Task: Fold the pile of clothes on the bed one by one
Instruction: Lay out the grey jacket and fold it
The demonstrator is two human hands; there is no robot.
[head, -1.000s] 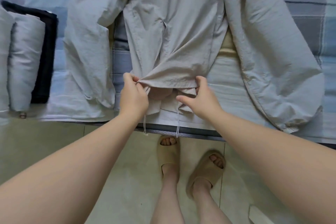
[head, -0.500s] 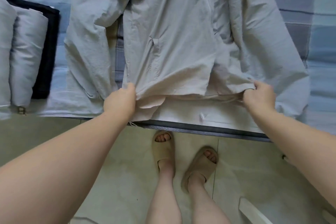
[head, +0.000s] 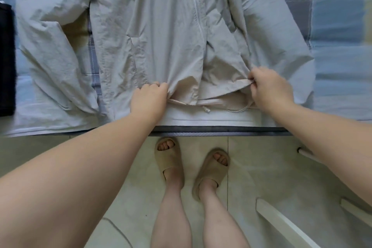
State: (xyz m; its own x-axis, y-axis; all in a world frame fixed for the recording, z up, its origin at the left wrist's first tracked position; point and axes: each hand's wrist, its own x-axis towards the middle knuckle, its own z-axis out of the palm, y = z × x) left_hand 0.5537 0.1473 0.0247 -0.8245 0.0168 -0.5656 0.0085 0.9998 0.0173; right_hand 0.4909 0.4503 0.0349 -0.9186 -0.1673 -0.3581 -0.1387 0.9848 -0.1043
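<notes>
View from above, looking down at a bed (head: 342, 46) with a blue checked sheet that fills the upper half of the frame; pale floor tiles lie below.

A pale grey zip jacket (head: 157, 26) lies front-up across the middle of the bed. Its zip is closed, its sleeves are spread toward upper left and upper right, and its hem sits near the bed's front edge.

At the far left edge is a dark folded item (head: 7, 60), only partly in view. It is probably a garment already dealt with.

The left hand (head: 150, 100), centre frame, has its fingers (head: 159, 86) curled into the hem, bunching the cloth. The right hand (head: 269, 88), right of centre, pinches the hem's other end between thumb and fingers (head: 254, 84).

A thin drawstring (head: 237, 109) trails loose just below the hem, between the hands.

Judging progress: this jacket is being spread and straightened, and no fold shows in it yet. Sleeves and body are left to fold. No unfolded pile is in view, so how much remains cannot be told.
</notes>
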